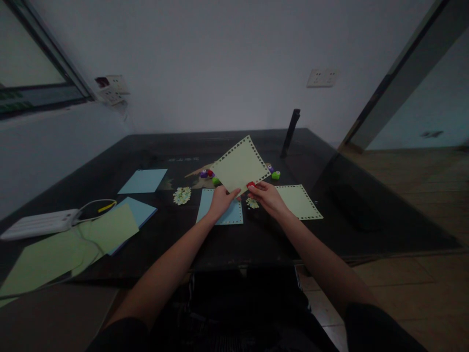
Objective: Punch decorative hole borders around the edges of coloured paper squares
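My left hand [220, 201] pinches the lower corner of a pale yellow-green paper sheet [240, 164], which is raised and tilted above the table. Small punched holes line two of its edges. In my right hand [269, 196] is a small red craft punch [251, 185], set at the sheet's lower right edge. Under my hands lies a blue sheet with punched edges [234, 212]. Near my right hand sits a little heap of paper cutouts [252, 203]. To the right rests another punched pale green sheet [298, 201].
Purple, red and green punches [216, 181] lie behind the sheet, with a green one [276, 175] at right. Farther left are a cutout pile [182, 195], blue paper [142, 181], stacked sheets [106, 227] and a white power strip [44, 223]. A black upright object [291, 132] stands behind.
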The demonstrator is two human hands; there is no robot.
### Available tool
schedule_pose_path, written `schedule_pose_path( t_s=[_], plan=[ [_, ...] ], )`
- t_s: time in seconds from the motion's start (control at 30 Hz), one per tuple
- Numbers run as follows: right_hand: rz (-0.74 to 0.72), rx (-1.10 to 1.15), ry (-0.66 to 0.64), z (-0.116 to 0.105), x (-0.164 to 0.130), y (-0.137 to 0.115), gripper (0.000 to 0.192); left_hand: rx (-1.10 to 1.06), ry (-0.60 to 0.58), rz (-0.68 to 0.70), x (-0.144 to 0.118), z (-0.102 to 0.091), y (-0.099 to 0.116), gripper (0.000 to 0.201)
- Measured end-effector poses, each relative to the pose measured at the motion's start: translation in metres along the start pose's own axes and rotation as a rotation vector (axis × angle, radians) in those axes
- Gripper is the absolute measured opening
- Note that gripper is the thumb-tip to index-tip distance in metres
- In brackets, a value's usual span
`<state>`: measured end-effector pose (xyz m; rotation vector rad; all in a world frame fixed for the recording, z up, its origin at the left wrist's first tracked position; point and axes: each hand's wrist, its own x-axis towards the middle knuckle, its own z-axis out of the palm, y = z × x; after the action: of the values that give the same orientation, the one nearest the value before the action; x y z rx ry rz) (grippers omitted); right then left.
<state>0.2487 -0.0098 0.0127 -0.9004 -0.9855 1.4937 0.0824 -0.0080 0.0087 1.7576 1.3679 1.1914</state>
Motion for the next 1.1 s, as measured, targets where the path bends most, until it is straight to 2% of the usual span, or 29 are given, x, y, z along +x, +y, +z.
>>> schedule_pose_path(
  t_s=[0.4,0.9,1.1],
  plan=[
    [0.019,0.041,-0.001,0.0011,-0.0007,-0.0021,0.027,0.078,0.002,-0.004,0.0003,-0.0021,0.0027,0.021],
    [0.007,-0.069,0.029,-0.0007,0.0005,-0.0019,0.03,0.023,-0.013,0.001,-0.0023,-0.0019,0.0074,0.018],
    [-0.005,-0.15,0.06,-0.0004,-0.0006,-0.0034,0.032,-0.001,-0.014,0.003,-0.001,-0.0005,0.0029,0.018]
  ],
)
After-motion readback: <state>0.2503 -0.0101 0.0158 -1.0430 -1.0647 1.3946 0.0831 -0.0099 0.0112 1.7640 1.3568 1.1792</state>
